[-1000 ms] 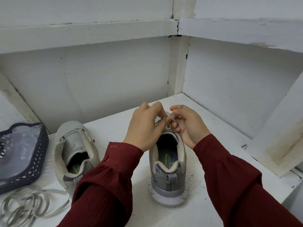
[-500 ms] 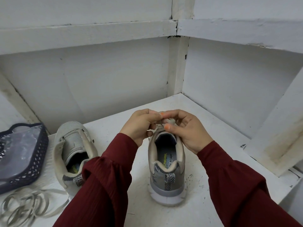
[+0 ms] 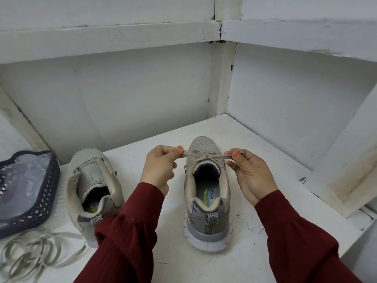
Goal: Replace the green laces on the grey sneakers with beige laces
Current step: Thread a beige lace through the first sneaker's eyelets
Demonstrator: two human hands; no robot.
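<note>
Beige lace point(image 3: 206, 156) threads one sneaker point(image 3: 205, 219); left hand point(image 3: 160, 170) and right hand point(image 3: 251, 176) each pinch an end, tying; other sneaker point(image 3: 91, 180) awaits lacing.

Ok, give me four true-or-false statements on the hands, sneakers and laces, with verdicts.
1. The left hand and right hand each pinch one side of the beige lace on the laced sneaker. True.
2. The other sneaker is laced too. False: no lace shows on it.
3. A loose lace lies in front of the dark basket. True.
4. Both sneakers lie on their sides. False: both stand upright on their soles.
</note>
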